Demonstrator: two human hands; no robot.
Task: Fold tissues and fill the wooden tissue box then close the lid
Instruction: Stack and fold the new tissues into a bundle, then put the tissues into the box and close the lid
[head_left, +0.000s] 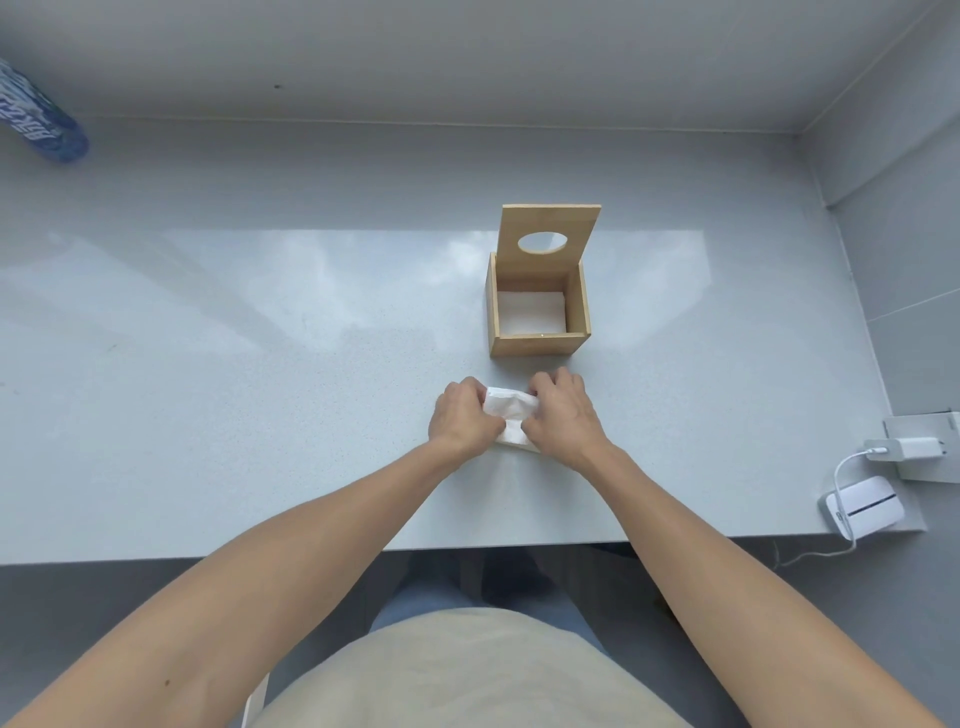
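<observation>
A white tissue (508, 410) lies on the grey table (260, 415), folded into a small strip. My left hand (461, 415) pinches its left end and my right hand (563, 415) pinches its right end; most of the tissue is covered by my fingers. Just beyond my hands stands the wooden tissue box (540, 344). Its lid (550, 218), with an oval hole, is swung up and leans back. White tissue (531, 312) lies flat in the bottom of the box.
A blue patterned bottle (41, 119) lies at the far left corner. At the right edge sit a white charger (904, 449) with its cable and a small white device (865, 506). A wall runs along the back and right.
</observation>
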